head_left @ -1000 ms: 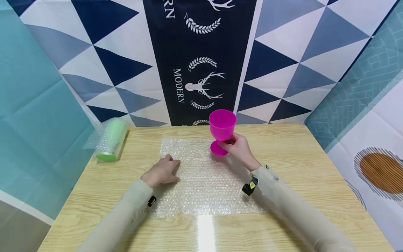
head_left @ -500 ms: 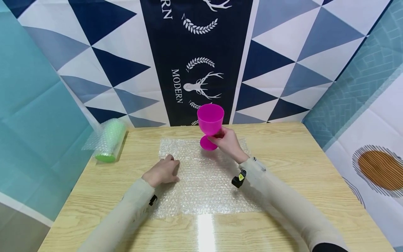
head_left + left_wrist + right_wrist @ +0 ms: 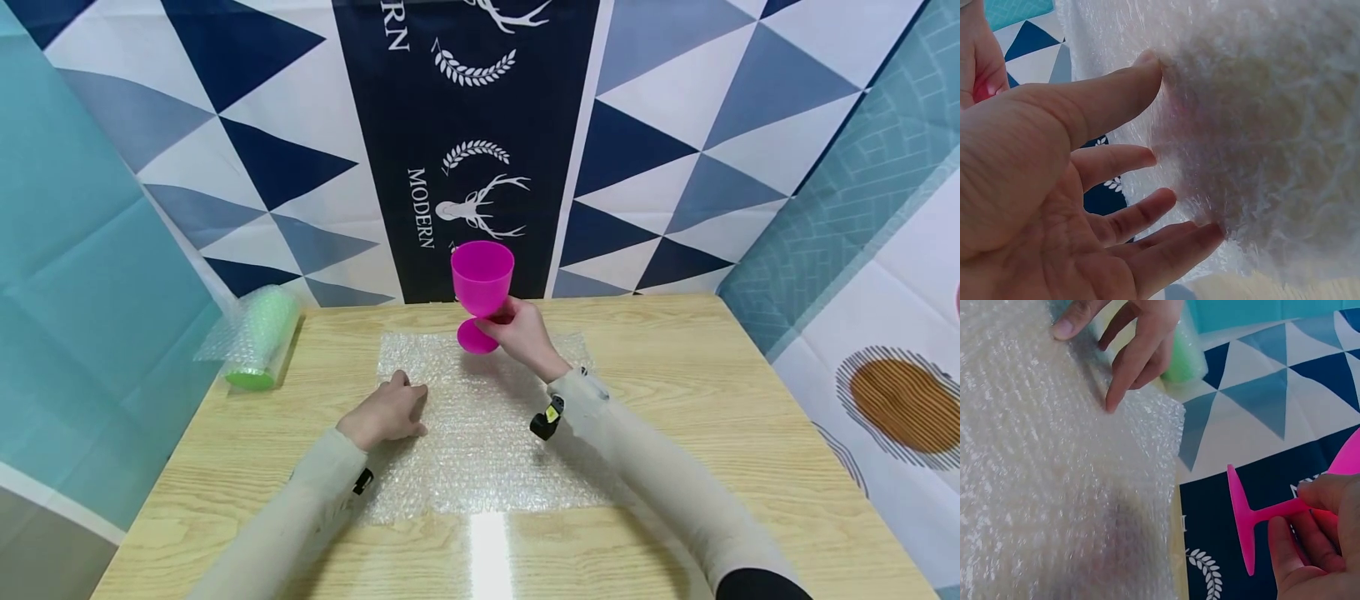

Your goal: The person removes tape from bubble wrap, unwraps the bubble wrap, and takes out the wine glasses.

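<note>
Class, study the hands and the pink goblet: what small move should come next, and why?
The right hand should probably lower the goblet onto the wrap. It holds the goblet by its stem, with the base clear of the wrap, which lies spread on the table; the left hand touches the wrap's left side with its fingertips, perhaps steadying it.

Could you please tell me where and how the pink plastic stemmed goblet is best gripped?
The goblet is probably best pinched at its stem, from the right: the stem is narrower than the bowl and round foot, and the right hand grips there now.
</note>
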Motion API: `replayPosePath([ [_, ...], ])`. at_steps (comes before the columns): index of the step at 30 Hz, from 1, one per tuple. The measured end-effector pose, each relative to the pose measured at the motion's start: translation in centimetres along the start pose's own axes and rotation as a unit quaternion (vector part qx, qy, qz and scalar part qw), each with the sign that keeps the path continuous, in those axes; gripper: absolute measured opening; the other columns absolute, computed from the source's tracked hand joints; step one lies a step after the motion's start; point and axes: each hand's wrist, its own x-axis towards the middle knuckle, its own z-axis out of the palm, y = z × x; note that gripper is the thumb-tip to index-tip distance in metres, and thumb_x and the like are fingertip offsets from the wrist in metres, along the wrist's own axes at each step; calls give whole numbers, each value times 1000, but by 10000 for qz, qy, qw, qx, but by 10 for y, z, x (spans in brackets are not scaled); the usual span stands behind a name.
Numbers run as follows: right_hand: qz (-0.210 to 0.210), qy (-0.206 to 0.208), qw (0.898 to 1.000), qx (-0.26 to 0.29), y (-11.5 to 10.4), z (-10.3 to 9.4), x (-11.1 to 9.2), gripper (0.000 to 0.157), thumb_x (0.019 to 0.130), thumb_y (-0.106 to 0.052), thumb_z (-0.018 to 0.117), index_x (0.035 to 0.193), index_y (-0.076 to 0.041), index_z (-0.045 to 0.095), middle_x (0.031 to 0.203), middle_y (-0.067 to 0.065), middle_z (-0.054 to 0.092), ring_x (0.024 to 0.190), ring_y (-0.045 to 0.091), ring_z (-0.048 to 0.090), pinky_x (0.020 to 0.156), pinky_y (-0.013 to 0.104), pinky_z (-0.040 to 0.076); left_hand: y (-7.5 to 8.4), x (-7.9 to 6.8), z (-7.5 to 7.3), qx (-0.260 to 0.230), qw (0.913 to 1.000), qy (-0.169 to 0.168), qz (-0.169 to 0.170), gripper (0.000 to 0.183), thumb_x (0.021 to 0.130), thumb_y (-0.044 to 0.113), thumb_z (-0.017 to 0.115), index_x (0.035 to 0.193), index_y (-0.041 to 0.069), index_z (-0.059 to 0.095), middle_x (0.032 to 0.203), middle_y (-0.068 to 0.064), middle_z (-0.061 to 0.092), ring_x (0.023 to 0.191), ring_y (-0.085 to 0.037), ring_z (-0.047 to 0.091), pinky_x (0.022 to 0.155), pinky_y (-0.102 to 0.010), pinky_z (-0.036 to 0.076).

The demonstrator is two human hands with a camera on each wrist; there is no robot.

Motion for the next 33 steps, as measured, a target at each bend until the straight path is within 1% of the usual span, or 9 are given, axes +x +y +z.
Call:
replayPosePath([
  [3, -4, -16, 10000, 43, -1, 4, 2, 29, 88, -11, 79, 114, -2, 71, 107, 16, 76, 97, 26, 73, 87, 35, 62, -1, 0, 1, 7, 10000, 13, 43, 72, 86, 30, 84, 147, 5, 55, 134, -23, 50, 111, -39, 58, 99, -50, 55],
  [9, 41, -108, 9998, 188, -6, 9, 7, 28, 88, -12, 79, 113, -3, 71, 106, 15, 75, 97, 27, 72, 88, 38, 62, -1, 0, 0, 44, 10000, -6, 41, 69, 84, 31, 85, 143, 6, 58, 133, -22, 51, 110, -39, 58, 96, -50, 56],
  [15, 38, -89, 9996, 261, -8, 14, 12, 26, 88, -10, 79, 112, -2, 72, 104, 15, 76, 95, 25, 72, 86, 35, 62, -2, 0, -1, 19, 10000, -25, 35, 72, 84, 31, 85, 145, 5, 56, 131, -23, 52, 112, -40, 58, 97, -51, 56],
  [21, 9, -123, 9995, 286, -9, 17, 16, 25, 88, -9, 78, 111, -1, 72, 102, 17, 76, 94, 26, 72, 84, 33, 62, -4, 0, 0, 21, 10000, -34, -1, 74, 85, 31, 85, 148, 6, 54, 132, -23, 50, 112, -39, 57, 97, -49, 56],
  [27, 3, -113, 9996, 242, -9, 22, 21, 25, 88, -10, 78, 110, -1, 72, 102, 17, 76, 93, 26, 72, 83, 31, 62, -4, 2, 1, 72, 10000, -3, 68, 74, 86, 32, 85, 148, 6, 54, 132, -23, 52, 113, -39, 58, 99, -50, 55],
  [33, -18, -137, 9995, 269, -10, 28, 25, 26, 88, -11, 79, 111, -1, 72, 103, 17, 76, 95, 26, 72, 85, 33, 62, -4, 3, 0, 81, 9999, -24, 69, 76, 85, 34, 85, 149, 8, 53, 134, -22, 52, 115, -39, 57, 100, -50, 55],
])
